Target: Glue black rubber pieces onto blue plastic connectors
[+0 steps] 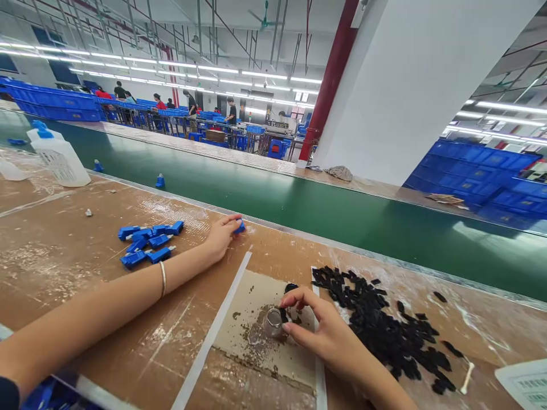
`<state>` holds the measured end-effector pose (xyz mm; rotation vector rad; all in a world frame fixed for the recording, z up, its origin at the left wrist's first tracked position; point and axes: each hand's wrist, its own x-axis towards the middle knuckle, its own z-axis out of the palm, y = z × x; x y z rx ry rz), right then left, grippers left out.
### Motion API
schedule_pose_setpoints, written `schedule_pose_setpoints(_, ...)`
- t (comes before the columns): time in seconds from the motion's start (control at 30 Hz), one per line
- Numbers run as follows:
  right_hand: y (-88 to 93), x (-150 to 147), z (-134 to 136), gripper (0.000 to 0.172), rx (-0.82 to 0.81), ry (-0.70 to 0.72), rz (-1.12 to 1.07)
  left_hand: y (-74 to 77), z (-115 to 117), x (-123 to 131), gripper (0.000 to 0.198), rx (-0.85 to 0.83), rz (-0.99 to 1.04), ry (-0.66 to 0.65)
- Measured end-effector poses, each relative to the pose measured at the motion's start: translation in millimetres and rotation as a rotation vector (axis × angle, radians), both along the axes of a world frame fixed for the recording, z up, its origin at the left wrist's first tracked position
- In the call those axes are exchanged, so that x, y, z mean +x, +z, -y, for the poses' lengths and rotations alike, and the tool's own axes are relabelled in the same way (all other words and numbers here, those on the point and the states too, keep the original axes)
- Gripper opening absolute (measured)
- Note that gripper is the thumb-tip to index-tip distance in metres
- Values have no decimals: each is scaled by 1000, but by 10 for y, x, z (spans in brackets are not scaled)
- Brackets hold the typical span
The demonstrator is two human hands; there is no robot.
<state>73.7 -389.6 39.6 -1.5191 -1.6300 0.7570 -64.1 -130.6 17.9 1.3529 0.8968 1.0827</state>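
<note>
Near the belt's edge, my left hand (220,238) is closed on a small blue plastic part (240,226), mostly covered by the fingers. My right hand (318,324) pinches a small black strip (283,314) between thumb and fingers, right beside a small clear jar (272,323). The jar stands on a stained cardboard sheet (231,330) marked with dark spots. Several more blue plastic parts (147,242) with light tips lie in a group left of my left hand. A spread pile of black strips (376,324) lies to the right of my right hand.
A green conveyor belt (342,219) runs behind the worktable, carrying a few blue parts (159,180). A white bottle with a blue cap (60,156) stands at the left. A cotton swab (468,378) and a white labelled item (523,381) lie right. Blue crates (470,171) and people are farther back.
</note>
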Motion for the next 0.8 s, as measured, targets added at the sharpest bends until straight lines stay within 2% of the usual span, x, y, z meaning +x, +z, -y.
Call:
schedule_pose_setpoints(0.1,6,-10,5,22,4,10,26,8,514,-96,46,-171,146,-184)
schedule_pose_setpoints(0.2,4,-1,6,22,-1,15,56,50,804,-179,59,-320,266,-304)
schedule_pose_setpoints(0.4,-19,-2,7,24,27,41,107,82,889,-196,33,-362,249,-370)
schedule_pose_setpoints(0.57,-46,5,20,25,33,44,74,111,963,-215,32,-334,241,-419)
schedule_pose_setpoints(0.7,-35,19,32,22,30,7,-232,227,1065,-262,34,-324,286,-425)
schedule_pose_setpoints(0.8,7,12,38,23,62,31,-538,323,1190,-292,34,-350,277,-500)
